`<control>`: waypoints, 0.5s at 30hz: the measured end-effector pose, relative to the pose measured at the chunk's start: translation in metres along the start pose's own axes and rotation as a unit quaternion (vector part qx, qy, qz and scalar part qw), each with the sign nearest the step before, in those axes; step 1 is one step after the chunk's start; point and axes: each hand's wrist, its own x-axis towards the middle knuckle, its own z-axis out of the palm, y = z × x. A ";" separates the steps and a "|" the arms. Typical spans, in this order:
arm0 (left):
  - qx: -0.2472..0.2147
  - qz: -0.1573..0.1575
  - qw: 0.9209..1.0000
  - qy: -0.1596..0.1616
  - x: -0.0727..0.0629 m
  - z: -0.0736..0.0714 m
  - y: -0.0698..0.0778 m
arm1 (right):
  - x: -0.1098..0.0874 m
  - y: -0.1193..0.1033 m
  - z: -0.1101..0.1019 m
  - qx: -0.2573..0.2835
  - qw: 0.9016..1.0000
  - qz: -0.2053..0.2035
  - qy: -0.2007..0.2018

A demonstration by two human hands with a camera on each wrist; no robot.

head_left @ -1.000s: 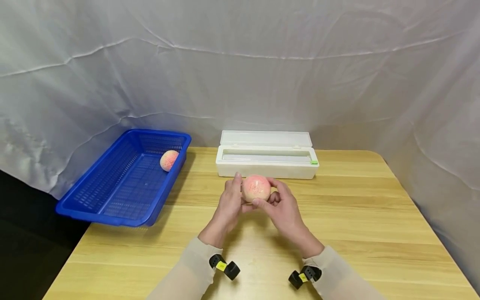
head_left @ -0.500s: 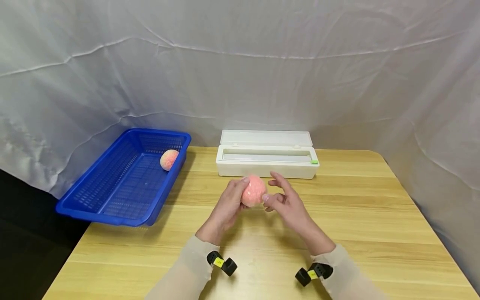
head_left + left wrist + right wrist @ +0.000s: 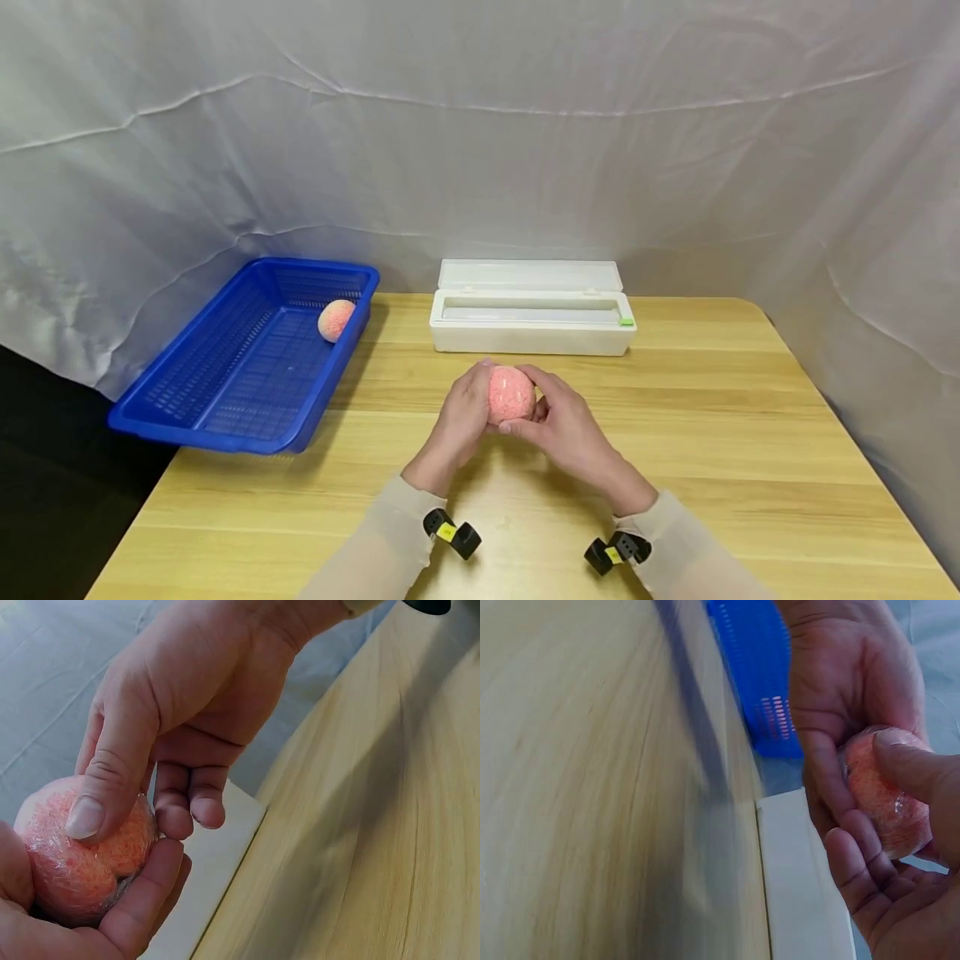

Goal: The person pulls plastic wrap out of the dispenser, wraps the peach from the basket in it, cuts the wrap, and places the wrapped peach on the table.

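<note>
A pink peach [image 3: 512, 396], wrapped in clear, shiny film, is held over the table between both hands. My left hand [image 3: 456, 421] cups it from the left, its fingers curled round the side in the left wrist view. From the right, my right hand [image 3: 570, 427] grips it, the thumb [image 3: 94, 806] laid across the wrapped surface. The film gathers in small creases around the peach [image 3: 889, 806] in the right wrist view. Beyond the hands stands a white cling film box [image 3: 532, 339] with its lid raised and a roll inside.
To the left, a blue plastic basket [image 3: 258, 375] holds one pink-and-cream peach [image 3: 335, 321] against its right wall. A green slider [image 3: 626, 322] sits at the box's right end. The wooden table [image 3: 720, 433] reaches back to a grey cloth curtain [image 3: 525, 183].
Half a second ago the right hand was partly off the peach with fingers spread; now it grips it again. The peach has turned from its cream side to pink and sits slightly lower.
</note>
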 end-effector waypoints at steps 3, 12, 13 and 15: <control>0.004 0.004 1.000 -0.015 0.002 -0.003 0.000 | 0.000 0.002 0.000 -0.013 1.000 -0.012 0.008; 0.048 -0.011 0.989 -0.140 0.005 -0.023 -0.001 | 0.005 0.013 -0.015 -0.004 0.999 0.025 -0.027; 0.055 -0.007 0.988 -0.145 0.006 -0.024 -0.001 | 0.005 0.014 -0.017 -0.007 0.999 0.022 -0.034; 0.062 -0.003 0.987 -0.147 0.006 -0.025 -0.002 | 0.006 0.016 -0.019 -0.017 0.999 0.012 -0.044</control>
